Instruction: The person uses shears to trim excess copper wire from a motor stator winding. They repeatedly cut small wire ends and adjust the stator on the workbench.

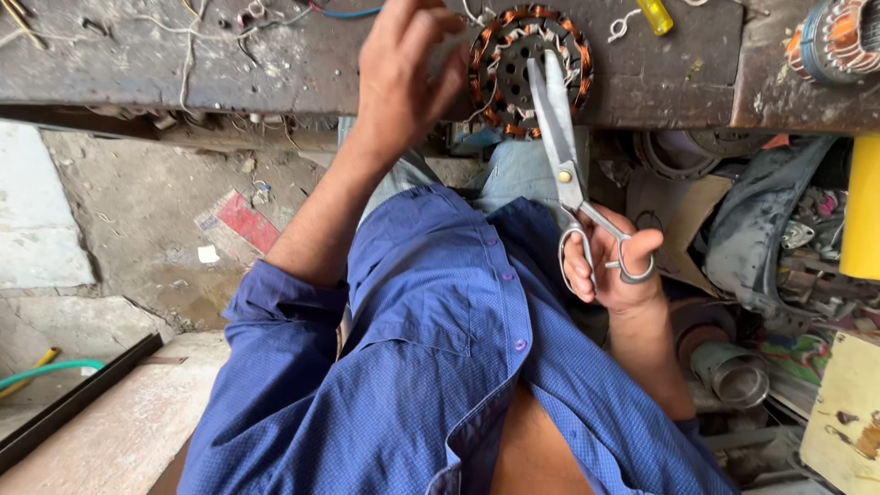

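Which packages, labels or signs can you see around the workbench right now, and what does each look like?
Flat package or printed card: on the dirty floor left of the person's left arm, rectangular, red and white.
Yellowed board: bottom right corner, flat, pale yellow with brown stains; whether it bears print cannot be told.
No screens in view.

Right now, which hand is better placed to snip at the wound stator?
Right hand: it holds the scissors, blades lying over the stator. The left hand grips the stator's edge.
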